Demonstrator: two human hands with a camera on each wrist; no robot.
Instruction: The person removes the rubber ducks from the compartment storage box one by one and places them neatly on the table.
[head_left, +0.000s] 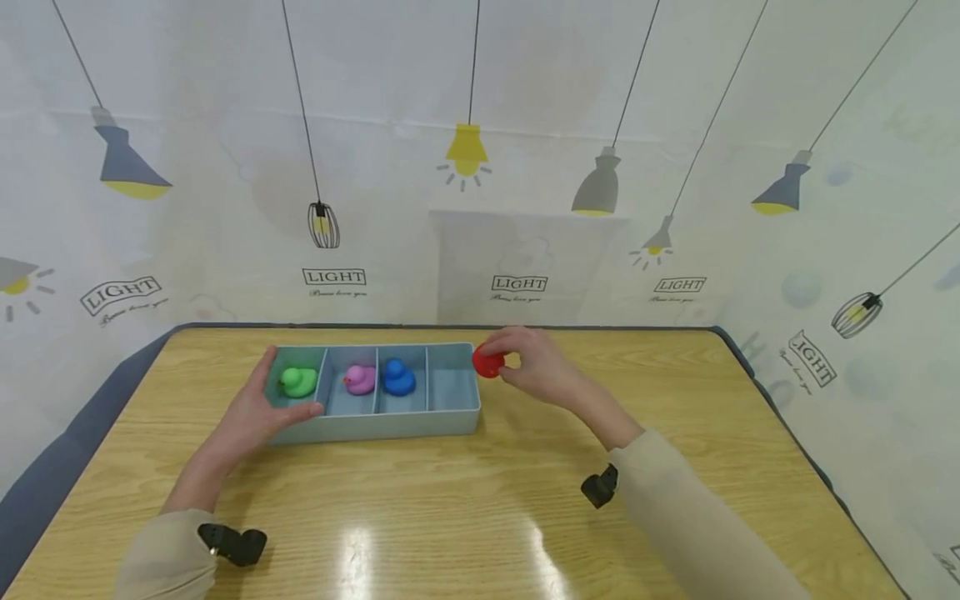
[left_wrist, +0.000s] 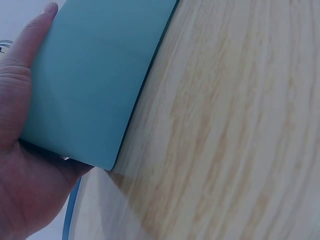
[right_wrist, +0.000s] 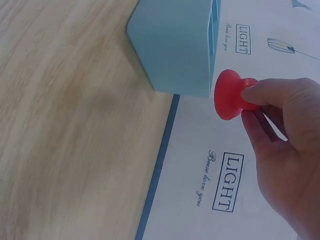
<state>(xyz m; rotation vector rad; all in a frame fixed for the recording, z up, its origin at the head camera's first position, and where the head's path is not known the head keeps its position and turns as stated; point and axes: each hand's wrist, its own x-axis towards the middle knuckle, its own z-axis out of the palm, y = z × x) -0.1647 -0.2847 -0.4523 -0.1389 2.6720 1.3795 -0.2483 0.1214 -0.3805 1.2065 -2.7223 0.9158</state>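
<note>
A pale blue divided box [head_left: 390, 426] sits on the table with its compartments in a row. From left to right lie a green toy duck [head_left: 300, 382], a pink toy duck [head_left: 361, 379] and a blue toy duck [head_left: 398, 377]; the rightmost compartment holds nothing. My left hand [head_left: 258, 414] grips the box's left end, thumb along the front rim. Beside the right end, at about rim height in the head view, my right hand [head_left: 542, 367] pinches a red toy duck [right_wrist: 228, 95] between thumb and fingers. Its broad base faces the box in the right wrist view; fingers hide the narrower part.
The wooden table [head_left: 420, 500] has a dark edge along the back and sides. Behind it hangs a pale wall sheet [head_left: 390, 183] printed with lamps. A small black camera is strapped at each wrist.
</note>
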